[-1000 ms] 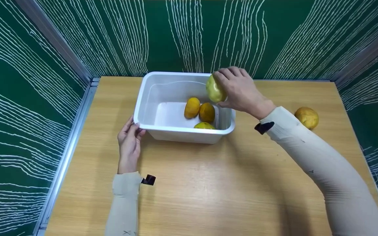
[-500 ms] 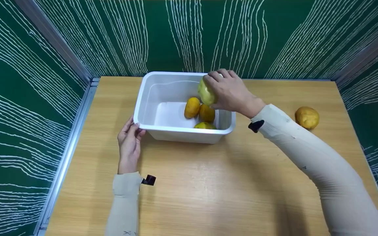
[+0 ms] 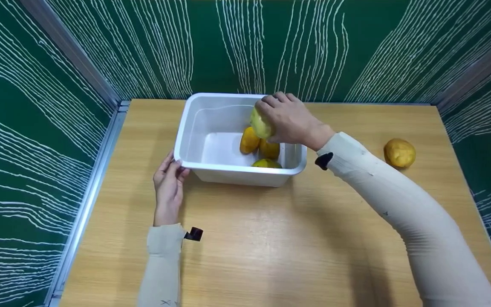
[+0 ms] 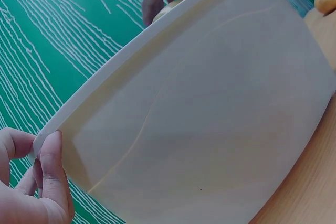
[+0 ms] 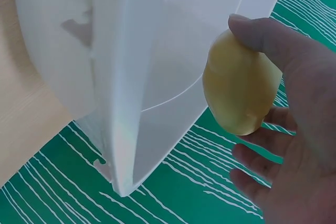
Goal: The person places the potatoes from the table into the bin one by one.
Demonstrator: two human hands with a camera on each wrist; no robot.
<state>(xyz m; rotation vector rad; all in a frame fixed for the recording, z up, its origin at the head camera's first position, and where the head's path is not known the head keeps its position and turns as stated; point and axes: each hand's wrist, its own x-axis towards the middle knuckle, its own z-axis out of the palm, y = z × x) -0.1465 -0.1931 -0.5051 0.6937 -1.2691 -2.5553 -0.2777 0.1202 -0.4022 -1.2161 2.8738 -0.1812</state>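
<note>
My right hand [image 3: 290,119] holds a yellow-green mango [image 3: 261,123] over the right half of a white plastic tub [image 3: 215,171]. In the right wrist view, thumb and fingertips grip the mango [image 5: 241,85] from opposite sides, beside the tub's rim [image 5: 123,145]. Below it in the tub lie two orange-yellow mangoes, the left mango [image 3: 249,140] and the right mango [image 3: 270,150], plus a greener mango [image 3: 267,163] partly hidden by the front wall. My left hand [image 3: 169,183] pinches the tub's front left corner; in the left wrist view its thumb [image 4: 52,161] lies against the outer wall.
Another brownish-yellow mango [image 3: 400,152] lies on the wooden table [image 3: 245,238] to the right of the tub. Green panels [image 3: 245,47] with wavy white lines stand behind and on both sides, with metal rails [image 3: 88,187] along the left edge.
My right hand has carried the mango leftward and slightly down, further over the tub. My left hand and the tub have stayed in place.
</note>
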